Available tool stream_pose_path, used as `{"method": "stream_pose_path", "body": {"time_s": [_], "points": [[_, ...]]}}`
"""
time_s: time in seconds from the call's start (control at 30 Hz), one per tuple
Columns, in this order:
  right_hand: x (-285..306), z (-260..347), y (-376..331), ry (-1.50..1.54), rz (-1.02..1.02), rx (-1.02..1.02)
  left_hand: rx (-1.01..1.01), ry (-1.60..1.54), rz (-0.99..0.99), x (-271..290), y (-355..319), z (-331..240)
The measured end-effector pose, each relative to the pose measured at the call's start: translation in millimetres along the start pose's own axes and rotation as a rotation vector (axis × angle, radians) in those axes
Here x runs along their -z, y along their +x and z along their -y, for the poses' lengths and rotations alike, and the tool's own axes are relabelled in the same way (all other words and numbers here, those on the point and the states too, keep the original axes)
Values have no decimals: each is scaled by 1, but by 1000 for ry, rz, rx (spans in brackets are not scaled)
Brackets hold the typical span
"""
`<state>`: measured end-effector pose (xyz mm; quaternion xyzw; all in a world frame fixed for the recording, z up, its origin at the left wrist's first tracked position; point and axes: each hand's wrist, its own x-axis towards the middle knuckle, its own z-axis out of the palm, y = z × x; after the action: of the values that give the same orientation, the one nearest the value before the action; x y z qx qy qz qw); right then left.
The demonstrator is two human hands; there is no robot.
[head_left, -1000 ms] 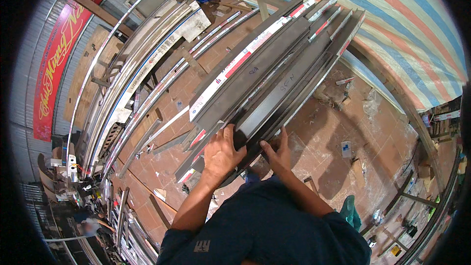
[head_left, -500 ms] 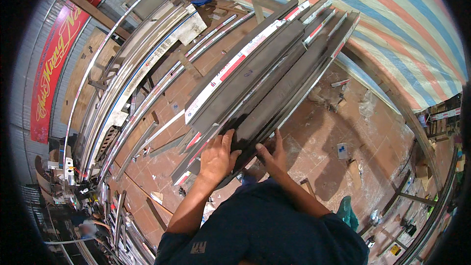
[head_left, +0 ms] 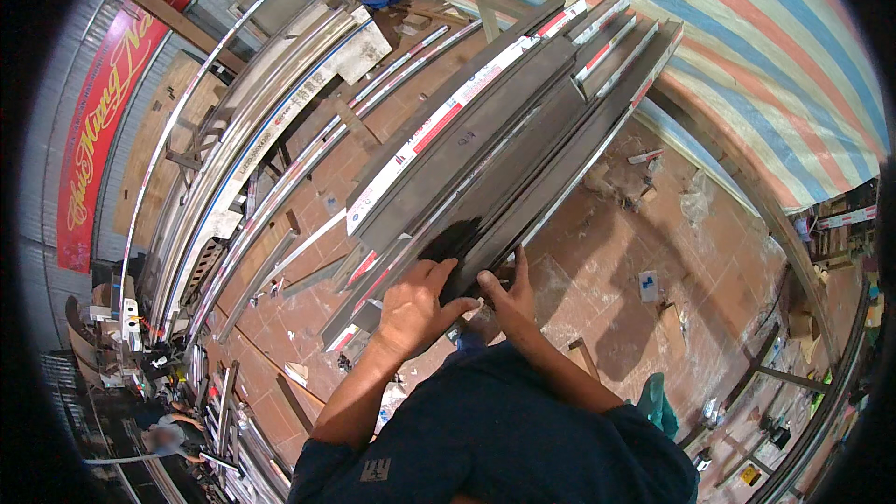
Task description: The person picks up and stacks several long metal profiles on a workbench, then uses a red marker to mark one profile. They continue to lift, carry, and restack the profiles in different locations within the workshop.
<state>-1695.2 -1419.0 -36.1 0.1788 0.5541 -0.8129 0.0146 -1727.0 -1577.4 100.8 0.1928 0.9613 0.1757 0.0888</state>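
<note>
Dark grey metal channels [head_left: 467, 135] lie in a bundle slanting from the centre of the frame toward the upper right, with a red-and-white strip of film [head_left: 373, 201] along one of them. The left hand [head_left: 413, 310] is at the bundle's near end, its fingers bent onto the metal and its thumb spread toward the right hand; whether it is gripping, I cannot tell. The right hand [head_left: 510, 301] grips the near end of the outermost channel [head_left: 560, 175], thumb on the inner side and forefinger along the outer edge. The two hands are near each other but apart.

Brown-red floor tiles [head_left: 719, 271] spread beneath, littered with scraps. Long white profiles [head_left: 308, 98] run along the left, beside a plywood sheet [head_left: 154, 159] and a red banner [head_left: 107, 131] with yellow lettering. A tarpaulin [head_left: 737, 65] striped blue, orange and cream fills the upper right. Another person [head_left: 168, 434] shows small at lower left, and a green item [head_left: 658, 406], unclear in kind, at lower right.
</note>
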Motion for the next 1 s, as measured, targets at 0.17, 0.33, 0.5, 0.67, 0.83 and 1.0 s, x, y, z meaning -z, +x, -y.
{"method": "stream_pose_path", "body": {"time_s": [0.17,0.33,0.5,0.67,0.83,1.0], "points": [[2,14,-2,-67,22,-19,20,-15,-84,9,13,2],[5,14,0,-106,8,-40,43,83,8,-13,16,6],[7,15,1,-111,-21,-28,102,109,28,-26,19,2],[7,10,4,-84,-26,33,77,141,-36,-34,18,5],[11,-1,5,-149,-10,63,63,169,-72,-39,18,6],[19,-35,6,-132,65,92,78,204,-86,-39,16,8]]}}
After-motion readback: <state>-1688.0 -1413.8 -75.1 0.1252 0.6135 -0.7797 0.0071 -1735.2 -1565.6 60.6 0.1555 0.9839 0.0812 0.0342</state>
